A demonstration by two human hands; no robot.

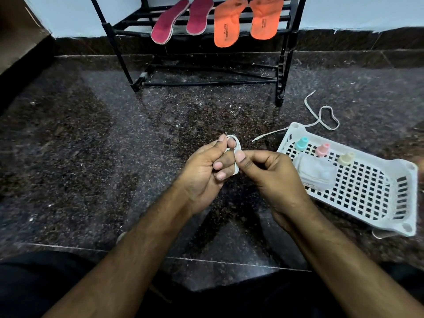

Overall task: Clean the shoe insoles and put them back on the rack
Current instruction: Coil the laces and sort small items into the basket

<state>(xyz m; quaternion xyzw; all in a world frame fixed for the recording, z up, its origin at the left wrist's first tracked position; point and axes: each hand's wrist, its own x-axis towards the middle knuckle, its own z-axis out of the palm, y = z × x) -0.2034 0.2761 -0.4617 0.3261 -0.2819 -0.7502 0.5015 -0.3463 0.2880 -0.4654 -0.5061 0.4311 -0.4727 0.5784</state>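
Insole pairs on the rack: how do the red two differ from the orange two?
The red insoles are dark and slim with no print that shows; the orange insoles are brighter, broader and carry small dark print. The red pair lies at the left, the orange pair at the right. Both pairs lie on the black rack with their near ends overhanging its front bar.

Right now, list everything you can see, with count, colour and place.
insoles: two, maroon, left on rack
orange insoles: two, right on rack
rack: one, black, against the wall
basket: one, white, floor at right
bottles: three, teal, pink and cream caps, in basket
pouch: one, white, in basket
shoelace: one, white, floor behind basket
lace: one, white, wound round left fingers
left hand: centre
right hand: pinches the lace
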